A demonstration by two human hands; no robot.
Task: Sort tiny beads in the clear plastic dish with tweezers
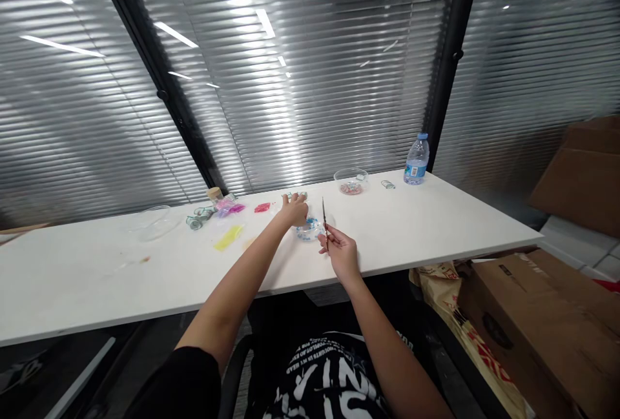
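Note:
My left hand reaches over the far side of a clear round bowl with small blue pieces in it. Its fingers are bent and slightly apart, and I see nothing held in them. Just beyond the fingertips lies a small clear item with green markings, partly covered by the hand. On the bowl's near right side, my right hand grips a slim, pointed metal tool, tip up. Whether it is scissors or tweezers is not clear.
Left of the hands lie a yellow sheet, a red packet, purple packets and green-marked clear items. Farther back stand another clear bowl with reddish pieces and a water bottle. A cardboard box sits beside the table.

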